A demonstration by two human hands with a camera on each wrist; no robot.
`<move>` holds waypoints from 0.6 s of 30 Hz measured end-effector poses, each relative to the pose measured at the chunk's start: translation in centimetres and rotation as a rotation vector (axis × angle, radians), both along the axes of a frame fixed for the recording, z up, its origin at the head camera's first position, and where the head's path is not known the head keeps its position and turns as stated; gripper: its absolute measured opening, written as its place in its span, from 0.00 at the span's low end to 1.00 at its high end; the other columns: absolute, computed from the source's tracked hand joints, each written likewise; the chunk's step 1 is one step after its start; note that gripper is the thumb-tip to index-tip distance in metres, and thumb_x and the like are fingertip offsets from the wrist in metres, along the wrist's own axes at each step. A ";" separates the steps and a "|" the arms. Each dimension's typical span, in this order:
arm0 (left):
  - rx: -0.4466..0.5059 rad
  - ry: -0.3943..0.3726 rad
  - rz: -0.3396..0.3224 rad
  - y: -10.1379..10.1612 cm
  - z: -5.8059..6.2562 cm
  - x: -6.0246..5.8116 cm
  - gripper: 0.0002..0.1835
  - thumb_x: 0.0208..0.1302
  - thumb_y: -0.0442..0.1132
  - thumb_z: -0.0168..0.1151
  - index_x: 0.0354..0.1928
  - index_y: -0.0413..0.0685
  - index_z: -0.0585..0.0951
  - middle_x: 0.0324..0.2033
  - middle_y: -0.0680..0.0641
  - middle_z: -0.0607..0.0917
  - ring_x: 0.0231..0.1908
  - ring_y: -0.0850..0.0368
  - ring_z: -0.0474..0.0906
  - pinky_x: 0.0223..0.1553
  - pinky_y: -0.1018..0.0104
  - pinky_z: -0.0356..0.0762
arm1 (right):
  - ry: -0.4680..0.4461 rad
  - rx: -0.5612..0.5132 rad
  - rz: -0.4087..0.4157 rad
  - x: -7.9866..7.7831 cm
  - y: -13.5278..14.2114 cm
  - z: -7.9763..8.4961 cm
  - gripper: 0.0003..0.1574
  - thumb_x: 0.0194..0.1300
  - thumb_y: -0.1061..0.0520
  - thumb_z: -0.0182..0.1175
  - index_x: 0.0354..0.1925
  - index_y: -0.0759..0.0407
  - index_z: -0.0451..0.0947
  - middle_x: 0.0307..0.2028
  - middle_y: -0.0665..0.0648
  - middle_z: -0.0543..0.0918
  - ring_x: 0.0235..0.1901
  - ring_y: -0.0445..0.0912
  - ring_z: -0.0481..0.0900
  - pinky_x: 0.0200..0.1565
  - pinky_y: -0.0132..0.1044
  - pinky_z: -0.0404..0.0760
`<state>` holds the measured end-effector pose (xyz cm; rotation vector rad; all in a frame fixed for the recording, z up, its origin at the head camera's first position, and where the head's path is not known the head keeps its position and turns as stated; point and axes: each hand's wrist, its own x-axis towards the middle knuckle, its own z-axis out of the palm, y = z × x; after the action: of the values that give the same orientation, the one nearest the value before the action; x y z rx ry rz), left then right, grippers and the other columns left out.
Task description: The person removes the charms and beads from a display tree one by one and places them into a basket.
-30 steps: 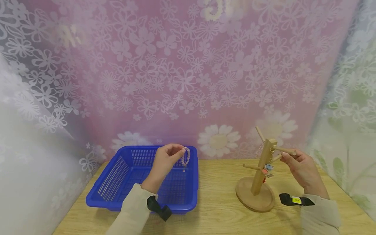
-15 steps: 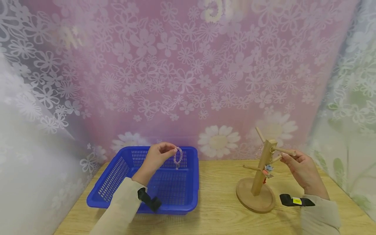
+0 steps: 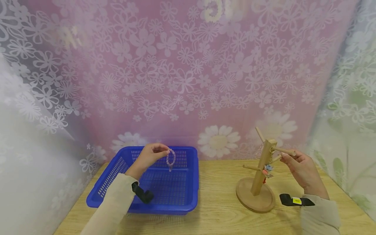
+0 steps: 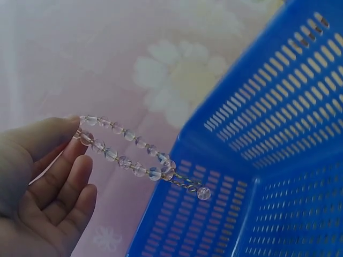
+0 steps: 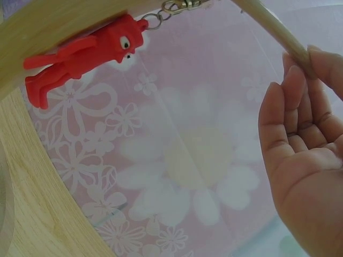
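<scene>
My left hand (image 3: 147, 160) pinches a bracelet (image 4: 124, 161) of clear pinkish beads between thumb and forefinger. The loop hangs over the blue plastic basket (image 3: 193, 186), and a short chain with a single bead dangles from it. At the right stands a wooden peg stand (image 3: 257, 182) with a round base. Thumb and fingertips of my right hand (image 3: 303, 169) hold the end of one of its pegs (image 5: 276, 29). A red figure keychain (image 5: 99, 51) hangs from the stand on a metal clasp, close to colourful charms (image 3: 268, 170) on a chain.
Basket and stand share a light wooden table (image 3: 217, 192), the basket at the left. A pink flowered curtain (image 3: 188, 98) rises behind the table, with whitish sheets on both sides.
My left hand has moved left with the bracelet, from near the basket's right side to over its middle. The right hand keeps its hold on the peg; the stand has not moved.
</scene>
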<state>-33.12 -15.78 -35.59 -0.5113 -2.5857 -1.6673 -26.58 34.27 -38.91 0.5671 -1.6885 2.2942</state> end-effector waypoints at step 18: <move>-0.091 -0.076 0.025 -3.6 -1.6 -1.8 0.14 0.62 0.44 0.63 0.45 0.42 0.82 0.40 0.46 0.84 0.48 0.51 0.77 0.54 0.47 0.70 | -0.011 0.000 0.002 0.0 0.1 0.0 0.16 0.69 0.70 0.47 0.40 0.57 0.80 0.36 0.47 0.83 0.36 0.37 0.80 0.44 0.24 0.76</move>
<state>-34.88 -19.35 -37.19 -0.4253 -2.7200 -1.5991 -26.56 34.32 -38.95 0.5573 -1.6936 2.3037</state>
